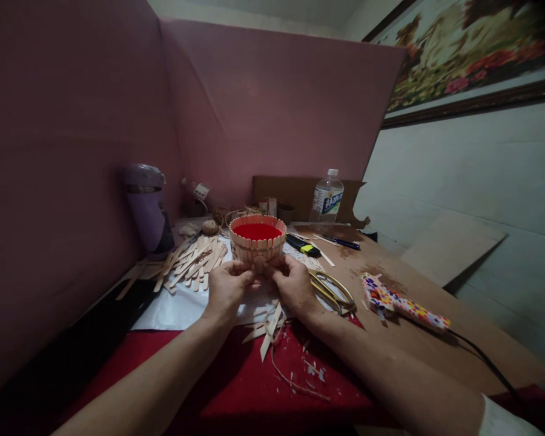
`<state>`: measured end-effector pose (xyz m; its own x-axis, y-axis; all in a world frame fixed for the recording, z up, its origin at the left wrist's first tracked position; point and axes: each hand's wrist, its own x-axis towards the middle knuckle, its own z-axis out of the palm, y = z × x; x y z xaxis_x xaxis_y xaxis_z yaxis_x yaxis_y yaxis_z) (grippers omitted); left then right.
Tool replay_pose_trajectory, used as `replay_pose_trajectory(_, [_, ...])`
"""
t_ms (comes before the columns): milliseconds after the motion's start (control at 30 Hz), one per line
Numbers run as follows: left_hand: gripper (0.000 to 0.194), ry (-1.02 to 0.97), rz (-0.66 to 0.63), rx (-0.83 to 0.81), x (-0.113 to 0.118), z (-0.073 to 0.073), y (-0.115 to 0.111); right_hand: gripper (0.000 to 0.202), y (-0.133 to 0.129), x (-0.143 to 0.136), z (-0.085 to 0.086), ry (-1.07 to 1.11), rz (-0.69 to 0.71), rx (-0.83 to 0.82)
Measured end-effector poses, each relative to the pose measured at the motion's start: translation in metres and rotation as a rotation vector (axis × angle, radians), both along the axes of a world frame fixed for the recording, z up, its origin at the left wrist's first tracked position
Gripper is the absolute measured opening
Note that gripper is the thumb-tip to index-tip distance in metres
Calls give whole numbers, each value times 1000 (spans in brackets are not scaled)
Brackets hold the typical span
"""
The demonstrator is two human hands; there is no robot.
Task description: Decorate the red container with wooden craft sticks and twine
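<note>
A round basket (258, 245) walled with wooden craft sticks, red inside, is held upright between both hands at the centre. My left hand (229, 284) grips its lower left side, fingers closed. On the lower right side, my right hand (295, 284) pinches it, the thumbs close together at the front. The fingertips beneath the basket are partly hidden. Gold-handled scissors (331, 290) lie just right of my right hand. Loose craft sticks (195, 263) are piled to the left, on a white sheet (170, 309).
A purple flask (149, 212) stands at the left. Behind are a clear bottle (327, 200) and a twine ball (209, 227). A black-and-yellow cutter (302, 245) and a blue pen (344, 243) lie right of the basket. A floral glue gun (402, 304) with a cord rests farther right.
</note>
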<state>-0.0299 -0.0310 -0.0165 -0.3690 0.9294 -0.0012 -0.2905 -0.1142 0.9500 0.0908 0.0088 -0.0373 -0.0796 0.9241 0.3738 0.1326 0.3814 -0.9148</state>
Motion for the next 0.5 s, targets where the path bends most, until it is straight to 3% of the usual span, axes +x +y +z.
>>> replay_pose_trajectory(500, [7, 8, -14, -70, 4, 6, -1, 13, -2, 0, 3, 14, 14, -2])
